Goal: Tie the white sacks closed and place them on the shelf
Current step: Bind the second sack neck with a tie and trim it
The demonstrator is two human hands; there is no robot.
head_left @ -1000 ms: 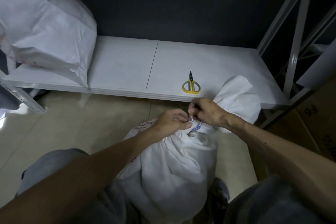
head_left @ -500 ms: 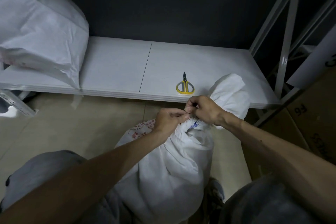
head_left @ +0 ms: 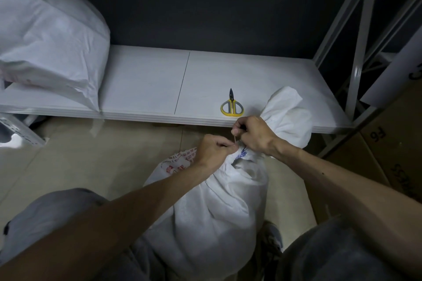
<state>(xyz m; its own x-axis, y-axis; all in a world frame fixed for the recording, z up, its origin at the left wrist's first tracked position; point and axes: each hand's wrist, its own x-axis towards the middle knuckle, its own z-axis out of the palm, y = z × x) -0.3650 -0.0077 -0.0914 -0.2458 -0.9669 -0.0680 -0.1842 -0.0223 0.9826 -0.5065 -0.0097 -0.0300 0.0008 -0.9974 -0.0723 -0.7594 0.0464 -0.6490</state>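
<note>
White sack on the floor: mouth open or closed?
Gathered closed: the white sack is bunched at its neck, where left hand and right hand pinch a thin tie.

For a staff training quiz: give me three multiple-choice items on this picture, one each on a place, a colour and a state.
1. Where do the scissors lie? A: on a chair. B: in a bucket. C: on the shelf.
2. What colour are the scissors' handles? A: yellow. B: red. C: green.
3. What are the left hand and right hand doing? A: resting flat on the shelf. B: gripping the gathered neck of the nearer white sack. C: holding the scissors.
Answers: 1 C, they lie by the shelf's front edge; 2 A, the loops are yellow; 3 B, both hands curl round its bunched neck.
</note>
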